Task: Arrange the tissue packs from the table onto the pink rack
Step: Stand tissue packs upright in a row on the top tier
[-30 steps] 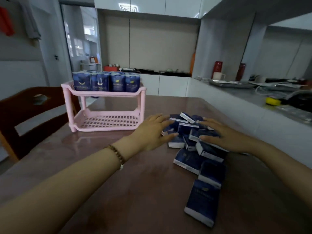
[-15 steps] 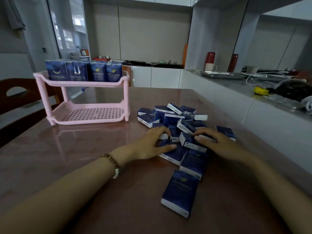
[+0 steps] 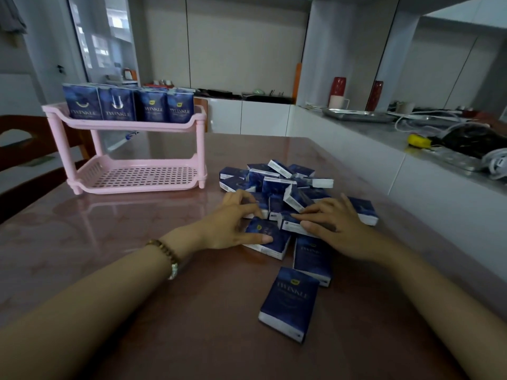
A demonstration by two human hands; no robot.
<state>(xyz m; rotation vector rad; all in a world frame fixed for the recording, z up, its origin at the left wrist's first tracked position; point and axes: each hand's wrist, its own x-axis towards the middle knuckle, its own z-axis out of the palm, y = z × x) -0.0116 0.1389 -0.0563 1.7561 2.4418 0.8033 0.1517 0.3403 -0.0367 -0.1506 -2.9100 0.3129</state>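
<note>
Several dark blue tissue packs lie in a loose pile (image 3: pixel 277 185) on the brown table (image 3: pixel 123 270). My left hand (image 3: pixel 230 223) grips one pack (image 3: pixel 270 237) at the pile's near edge, thumb on its face and fingers curled over its far side. My right hand (image 3: pixel 337 229) pinches a neighbouring pack (image 3: pixel 289 224) between thumb and fingers. Two more packs (image 3: pixel 311 259) (image 3: pixel 289 303) lie flat nearer to me. The pink two-tier rack (image 3: pixel 201 152) stands at the far left; several packs (image 3: pixel 118 105) stand upright on its top shelf, and its lower shelf (image 3: pixel 142 178) holds nothing.
A wooden chair (image 3: pixel 24 149) stands left of the table behind the rack. A white counter (image 3: pixel 356 149) runs along the right with a metal tray (image 3: pixel 359 115), cables, a yellow object (image 3: pixel 418 141) and red vases (image 3: pixel 338 87).
Both hands drew back from the top of the pile to its near edge and closed on two packs. The view has swung right, so the rack now sits further left.
</note>
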